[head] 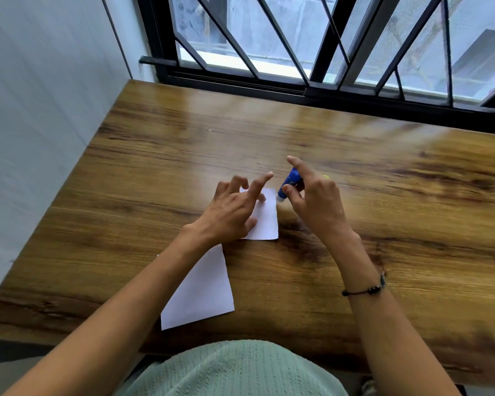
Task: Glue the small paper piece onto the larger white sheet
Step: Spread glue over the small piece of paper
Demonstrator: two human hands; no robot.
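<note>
A small white paper piece (266, 218) lies on the wooden table (383, 201) in the middle. My left hand (229, 212) rests on its left part with fingers spread, pinning it down. My right hand (315, 201) grips a blue glue stick (288, 182), tilted, its pale tip touching the paper's upper right corner. The larger white sheet (203, 290) lies nearer to me, partly under my left forearm.
A small yellow-green object (325, 176), mostly hidden, shows just behind my right hand. A black barred window (326, 52) runs along the table's far edge. A white wall (40, 110) borders the table's left side.
</note>
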